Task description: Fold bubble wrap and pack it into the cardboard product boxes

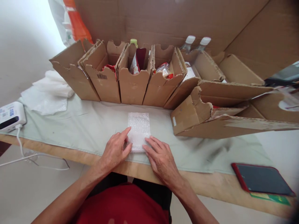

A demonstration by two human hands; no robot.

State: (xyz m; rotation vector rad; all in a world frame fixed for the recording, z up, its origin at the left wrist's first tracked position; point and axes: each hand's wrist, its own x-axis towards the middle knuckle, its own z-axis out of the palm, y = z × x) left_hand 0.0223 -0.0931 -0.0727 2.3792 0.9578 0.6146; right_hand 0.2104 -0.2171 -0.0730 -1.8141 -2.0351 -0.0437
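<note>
A small sheet or pouch of clear bubble wrap [139,127] lies flat near the table's front edge, between my two hands. My left hand [116,146] rests at its left side, index finger stretched forward along the edge and thumb touching the lower left part. At the lower right side, the fingertips of my right hand [160,155] lie on the wrap's edge, the fingers extended. Neither hand is closed around it. Whether anything lies inside the wrap I cannot tell.
Behind stands a row of cardboard boxes [132,87] holding packets. Another cardboard box [187,116] lies at an angle on the right. Folded bubble wrap [46,96] and a white power strip [12,115] are on the left. A phone [263,179] lies front right.
</note>
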